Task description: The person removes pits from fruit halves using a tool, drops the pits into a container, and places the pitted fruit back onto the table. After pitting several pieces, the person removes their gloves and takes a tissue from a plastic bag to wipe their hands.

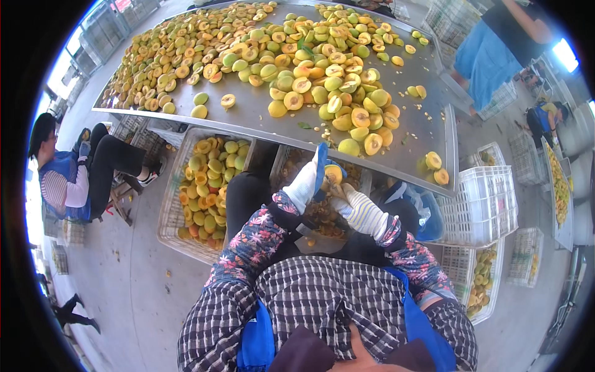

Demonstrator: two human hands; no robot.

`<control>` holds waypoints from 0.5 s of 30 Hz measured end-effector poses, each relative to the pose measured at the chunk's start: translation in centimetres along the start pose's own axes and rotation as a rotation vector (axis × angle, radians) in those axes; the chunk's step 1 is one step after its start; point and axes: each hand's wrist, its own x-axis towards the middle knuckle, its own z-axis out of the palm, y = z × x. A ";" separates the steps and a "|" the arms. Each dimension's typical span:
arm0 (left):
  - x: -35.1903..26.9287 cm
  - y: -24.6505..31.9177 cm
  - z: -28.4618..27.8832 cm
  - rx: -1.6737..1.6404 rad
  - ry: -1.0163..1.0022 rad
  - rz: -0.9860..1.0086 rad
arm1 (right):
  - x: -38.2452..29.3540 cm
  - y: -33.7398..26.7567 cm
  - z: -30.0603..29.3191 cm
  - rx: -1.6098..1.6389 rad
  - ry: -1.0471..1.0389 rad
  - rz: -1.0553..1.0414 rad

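My left hand (pixel 310 176), in a white glove with a blue coated palm, grips a halved yellow fruit (pixel 333 174) with its cut face up. My right hand (pixel 360 210), in a striped knit glove, is closed at the fruit's lower edge; a small tool seems to be in its fingers, too hidden to name. Both hands are just off the near edge of a metal table (pixel 260 123) heaped with halved, peach-like fruit (pixel 294 100). Beneath them a crate (pixel 367 180) holds brownish scraps (pixel 325 217). Loose kernels (pixel 325 132) lie on the table.
A plastic crate of fruit halves (pixel 163 232) stands left of my legs. At the right are a blue container (pixel 430 218) with clear plastic, and stacked white crates (pixel 483 204). A seated person (pixel 67 181) is at the far left; another person (pixel 492 51) stands beyond the table's right end.
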 end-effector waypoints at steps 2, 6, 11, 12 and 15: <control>0.0 -0.9 1.0 0.019 0.010 0.365 | 0.3 -0.5 0.1 0.243 -0.008 0.115; -1.0 -2.0 2.3 0.200 0.102 0.608 | -0.1 -2.2 -0.3 0.638 -0.104 0.502; -2.1 0.2 1.5 0.384 -0.095 0.341 | -0.6 -3.4 -1.3 0.677 -0.250 0.550; -2.1 0.6 1.6 0.406 -0.093 0.295 | -0.7 -3.4 -1.1 0.706 -0.231 0.561; -2.7 0.8 2.0 0.395 -0.047 0.311 | -0.7 -3.2 -0.3 0.972 -0.208 0.675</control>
